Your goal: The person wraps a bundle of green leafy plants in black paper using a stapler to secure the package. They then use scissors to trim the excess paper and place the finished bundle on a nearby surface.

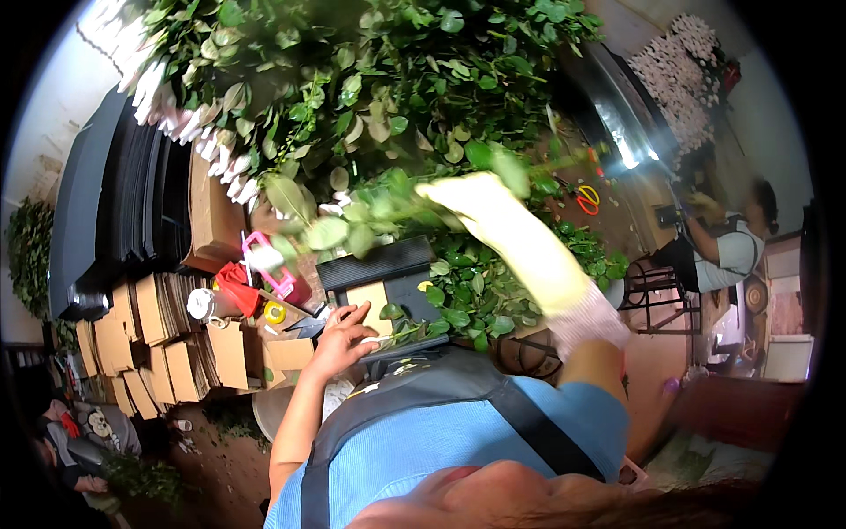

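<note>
My right hand [465,196], in a long pale yellow glove, is closed round a leafy stem [328,232] and raised over the work table. The stem's leaves are smeared by motion. My left hand [344,342] is bare, its fingers apart, resting at the near left edge of a black box [374,269]. By its fingertips lies a small white-tipped leafy stem [404,332]. A piece of cardboard [368,301] sits inside the box. More green leafy stems [476,291] lie over the box's right side.
A big heap of leafy stems [388,79] with white-wrapped heads fills the far side. At left stand black boxes [115,203] and folded cardboard [176,353]. Scissors with orange-yellow handles [588,200] and a pink-handled tool [269,269] lie nearby. Another person [736,251] works at right.
</note>
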Demonstrator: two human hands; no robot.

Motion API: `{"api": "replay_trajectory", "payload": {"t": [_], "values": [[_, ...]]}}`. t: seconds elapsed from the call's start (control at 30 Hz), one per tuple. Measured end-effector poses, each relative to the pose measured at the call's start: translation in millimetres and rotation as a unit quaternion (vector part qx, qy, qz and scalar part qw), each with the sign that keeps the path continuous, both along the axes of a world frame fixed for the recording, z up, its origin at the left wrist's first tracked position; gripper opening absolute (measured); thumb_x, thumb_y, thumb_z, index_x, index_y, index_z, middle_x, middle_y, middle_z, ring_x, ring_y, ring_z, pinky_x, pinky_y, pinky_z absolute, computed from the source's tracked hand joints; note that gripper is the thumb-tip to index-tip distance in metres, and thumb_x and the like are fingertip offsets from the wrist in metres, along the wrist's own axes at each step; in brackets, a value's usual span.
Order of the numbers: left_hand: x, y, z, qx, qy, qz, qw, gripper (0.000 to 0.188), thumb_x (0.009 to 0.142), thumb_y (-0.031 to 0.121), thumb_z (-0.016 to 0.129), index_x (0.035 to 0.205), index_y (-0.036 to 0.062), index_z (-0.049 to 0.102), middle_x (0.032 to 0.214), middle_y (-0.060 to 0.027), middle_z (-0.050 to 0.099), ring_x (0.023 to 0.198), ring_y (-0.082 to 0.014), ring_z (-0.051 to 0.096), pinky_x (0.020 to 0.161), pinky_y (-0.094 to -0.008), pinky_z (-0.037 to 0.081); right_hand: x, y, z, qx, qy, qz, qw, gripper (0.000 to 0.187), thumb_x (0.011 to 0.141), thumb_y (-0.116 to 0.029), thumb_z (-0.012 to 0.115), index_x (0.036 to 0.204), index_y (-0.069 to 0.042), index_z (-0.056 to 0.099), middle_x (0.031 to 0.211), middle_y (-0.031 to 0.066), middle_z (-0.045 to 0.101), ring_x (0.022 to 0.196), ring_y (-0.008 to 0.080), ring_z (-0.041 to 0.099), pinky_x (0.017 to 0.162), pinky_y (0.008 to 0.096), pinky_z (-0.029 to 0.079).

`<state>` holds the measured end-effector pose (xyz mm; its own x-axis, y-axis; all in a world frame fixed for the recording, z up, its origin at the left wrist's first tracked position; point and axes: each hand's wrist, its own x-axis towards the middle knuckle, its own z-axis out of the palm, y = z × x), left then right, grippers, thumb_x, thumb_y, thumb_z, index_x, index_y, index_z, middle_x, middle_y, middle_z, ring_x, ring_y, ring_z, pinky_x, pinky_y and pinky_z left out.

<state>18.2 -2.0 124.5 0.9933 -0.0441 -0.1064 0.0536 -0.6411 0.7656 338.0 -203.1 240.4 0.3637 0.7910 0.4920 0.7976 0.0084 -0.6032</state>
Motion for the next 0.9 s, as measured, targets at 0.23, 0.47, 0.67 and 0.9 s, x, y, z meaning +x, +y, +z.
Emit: {"api": "replay_trajectory", "payload": {"t": [0.23, 0.47, 0.67, 0.9], "values": [[4.9, -0.6, 1.5, -0.053, -0.011, 0.082, 0.995, 0.099, 0.064, 0.035, 0.095, 0.15, 0.0171, 0.051, 0.133, -0.0143, 0.061, 0.123, -0.0357, 0.055, 0.107, -0.0445, 0.044, -59.5, -145.5, -43.0, -0.341, 0.539, -0.238, 0.733, 0.023, 0.099, -0.022, 0.063, 0.104, -0.004, 0.076, 0.071, -0.0026, 0.057, 0.058, 0.0087, 0.041, 0.055, 0.0263, 0.035], [-5.3, -1.2, -8.8, -0.007, 0.006, 0.056, 0.998, 0.063, 0.071, 0.032, 0.091, 0.13, 0.0202, 0.071, 0.118, -0.0052, 0.074, 0.133, -0.0312, 0.049, 0.111, -0.0436, 0.04, -51.1, -153.9, -60.1, -0.546, 0.094, -0.067, 0.83, 0.024, 0.088, -0.013, 0.068, 0.11, -0.006, 0.075, 0.098, 0.0135, 0.072, 0.094, 0.0294, 0.068, 0.086, 0.0381, 0.054], [1.4, -4.2, -3.2, 0.038, -0.006, 0.064, 0.997, 0.046, 0.081, 0.036, 0.082, 0.121, 0.0136, 0.074, 0.098, -0.0062, 0.074, 0.128, -0.0316, 0.053, 0.118, -0.0553, 0.029, -1.2, 1.4, 5.6, -0.457, -0.19, -0.08, 0.865, 0.029, 0.093, -0.021, 0.062, 0.117, -0.008, 0.07, 0.11, 0.0124, 0.072, 0.105, 0.0333, 0.068, 0.097, 0.0459, 0.053], [14.0, -19.9, 6.9, 0.075, -0.085, 0.049, 0.992, 0.028, 0.086, 0.02, 0.072, 0.107, 0.0041, 0.062, 0.108, -0.015, 0.062, 0.101, -0.0373, 0.061, 0.086, -0.0453, 0.051, 85.2, 198.5, -54.9, -0.104, -0.438, -0.227, 0.863, 0.024, 0.085, -0.022, 0.062, 0.104, -0.01, 0.071, 0.126, 0.0121, 0.066, 0.111, 0.0274, 0.065, 0.111, 0.0471, 0.041]]}}
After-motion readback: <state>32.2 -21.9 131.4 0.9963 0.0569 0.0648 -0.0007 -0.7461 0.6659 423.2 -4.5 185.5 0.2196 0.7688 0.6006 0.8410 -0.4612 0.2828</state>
